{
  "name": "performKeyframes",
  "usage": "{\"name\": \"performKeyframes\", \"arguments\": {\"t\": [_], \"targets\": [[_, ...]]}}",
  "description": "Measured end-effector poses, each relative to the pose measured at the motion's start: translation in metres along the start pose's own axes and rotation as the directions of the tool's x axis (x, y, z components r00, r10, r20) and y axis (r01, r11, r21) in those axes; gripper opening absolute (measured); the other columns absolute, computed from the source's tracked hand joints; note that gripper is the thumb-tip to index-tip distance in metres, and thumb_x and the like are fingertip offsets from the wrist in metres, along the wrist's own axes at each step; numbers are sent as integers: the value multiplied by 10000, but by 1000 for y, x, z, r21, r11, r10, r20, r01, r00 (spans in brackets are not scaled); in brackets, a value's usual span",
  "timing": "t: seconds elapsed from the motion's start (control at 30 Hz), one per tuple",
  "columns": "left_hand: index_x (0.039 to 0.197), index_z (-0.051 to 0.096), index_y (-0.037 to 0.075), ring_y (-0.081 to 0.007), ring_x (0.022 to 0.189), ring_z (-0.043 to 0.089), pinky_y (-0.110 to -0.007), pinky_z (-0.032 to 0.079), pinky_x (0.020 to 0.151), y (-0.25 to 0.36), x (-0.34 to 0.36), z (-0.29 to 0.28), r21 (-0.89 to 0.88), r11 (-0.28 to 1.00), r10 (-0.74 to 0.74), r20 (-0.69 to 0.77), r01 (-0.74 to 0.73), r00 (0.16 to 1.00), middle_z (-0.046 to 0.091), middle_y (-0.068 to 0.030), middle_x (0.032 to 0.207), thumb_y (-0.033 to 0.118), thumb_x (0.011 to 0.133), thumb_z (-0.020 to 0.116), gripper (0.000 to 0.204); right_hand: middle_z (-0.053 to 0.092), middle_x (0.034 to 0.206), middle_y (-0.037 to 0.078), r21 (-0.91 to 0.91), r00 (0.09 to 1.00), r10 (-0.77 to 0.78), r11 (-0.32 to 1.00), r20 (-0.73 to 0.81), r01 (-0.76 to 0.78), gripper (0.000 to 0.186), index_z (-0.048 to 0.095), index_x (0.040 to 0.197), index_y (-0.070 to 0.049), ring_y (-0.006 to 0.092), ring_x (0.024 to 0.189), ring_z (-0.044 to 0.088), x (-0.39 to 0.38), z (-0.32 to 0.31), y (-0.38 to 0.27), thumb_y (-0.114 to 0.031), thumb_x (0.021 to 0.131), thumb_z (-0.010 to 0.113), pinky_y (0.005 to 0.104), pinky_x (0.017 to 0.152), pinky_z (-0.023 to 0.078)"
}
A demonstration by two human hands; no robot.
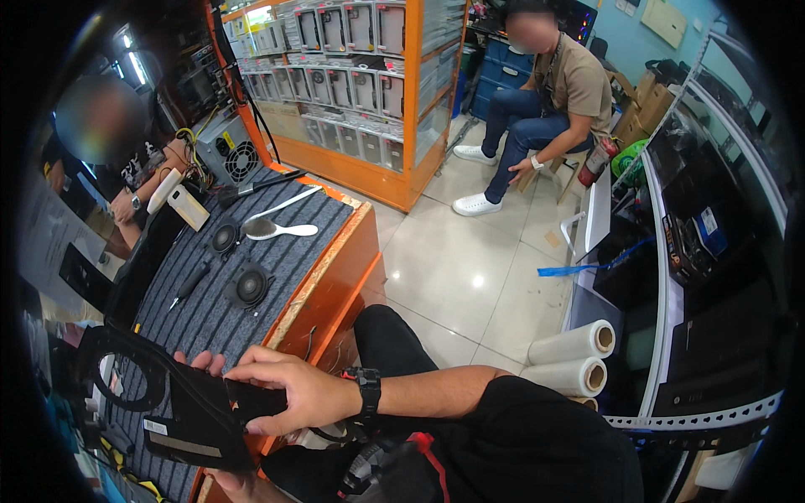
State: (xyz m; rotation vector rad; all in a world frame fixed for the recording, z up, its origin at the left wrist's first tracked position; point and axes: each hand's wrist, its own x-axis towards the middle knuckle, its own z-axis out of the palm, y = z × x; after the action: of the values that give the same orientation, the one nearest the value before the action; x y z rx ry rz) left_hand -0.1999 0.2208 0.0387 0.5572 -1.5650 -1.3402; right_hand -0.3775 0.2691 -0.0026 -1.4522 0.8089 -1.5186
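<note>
Two bare hands on one black panel [197, 411] with a big round cutout, held up over the near end of the striped grey mat [189, 323]. Right hand [306, 396] is pinched pretty much closed on the panel's right end, thumb and fingers. Left hand [203, 361] grips from underneath, mostly hidden, fingertips poking past the far edge. Just beyond the hands: a screwdriver [191, 283] and two round black speaker-looking parts [249, 287]. White brush [293, 230] sits further out.
</note>
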Motion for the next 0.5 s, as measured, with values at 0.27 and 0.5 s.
{"name": "performKeyframes", "arguments": {"t": [0.27, 0.5], "targets": [[1615, 191, -10, -314, 1335, 510, -460, 410, 1148, -9, 6, -27, -75, 997, 36, 85, -29, 996, 440, -190, 1488, 868, 656, 721, 1405, 521, 1223, 114, 6, 998, -56, 998, 1, 56, 747, 539, 1406, 47, 229, 1169, 539, 7, 10, -3, -305, 829, 857, 350, 1003, 452], [1625, 124, -5, -298, 1339, 518, -449, 404, 1181, 42, 9, 2, -108, 992, -70, -16, 68, 997, 435, -162, 1491, 773, 628, 844, 1455, 516, 1214, 119, -24, 997, -68, 997, 29, 69, 845, 501, 1462, 28, 233, 1150, 533, 16, 14, -8, -467, 859, 823, 355, 998, 448]]}}
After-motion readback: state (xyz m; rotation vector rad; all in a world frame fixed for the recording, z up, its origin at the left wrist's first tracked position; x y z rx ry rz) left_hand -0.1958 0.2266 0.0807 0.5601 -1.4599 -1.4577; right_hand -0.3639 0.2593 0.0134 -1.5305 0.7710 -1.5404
